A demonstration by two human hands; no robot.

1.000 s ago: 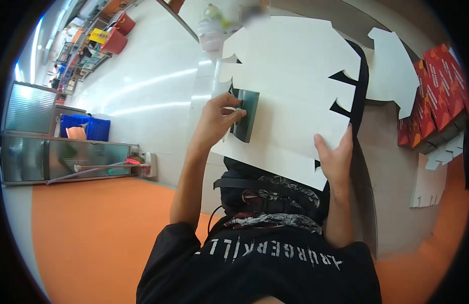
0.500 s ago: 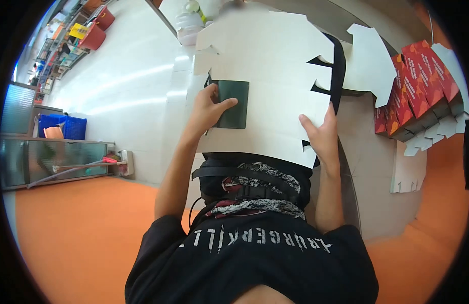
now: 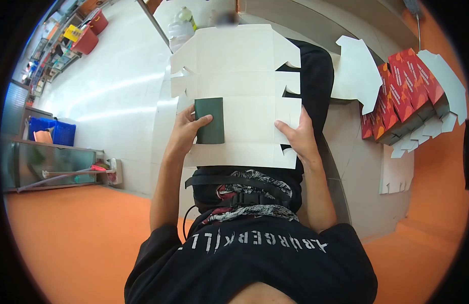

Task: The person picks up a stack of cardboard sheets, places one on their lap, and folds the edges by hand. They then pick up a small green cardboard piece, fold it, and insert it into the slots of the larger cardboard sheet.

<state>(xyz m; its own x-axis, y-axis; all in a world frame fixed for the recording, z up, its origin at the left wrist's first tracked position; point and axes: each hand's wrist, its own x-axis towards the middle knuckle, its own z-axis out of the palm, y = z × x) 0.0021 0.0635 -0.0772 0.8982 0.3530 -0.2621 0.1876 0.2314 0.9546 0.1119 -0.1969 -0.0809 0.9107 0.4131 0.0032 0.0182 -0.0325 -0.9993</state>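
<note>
A flat white carton blank (image 3: 247,63) with fold lines and notched side flaps lies over my lap. My left hand (image 3: 184,130) pinches its left edge. The left thumb presses on a dark green flat rectangle (image 3: 211,129), which rests upright on the blank's left part. On the opposite side my right hand (image 3: 298,137) is closed around the right edge, thumb on top and fingers beneath. The fingers under the blank are hidden.
Red printed boxes (image 3: 404,96) with open white flaps stand in a row at the right. Another white blank (image 3: 358,73) lies beside them. A clear bottle (image 3: 184,23) is at the top, a blue basket (image 3: 52,130) far left. Orange floor (image 3: 82,228) surrounds me.
The blank has tilted and drawn in toward me, showing more of its far end. The left fingers have slipped from the green rectangle's upper left to its left edge.
</note>
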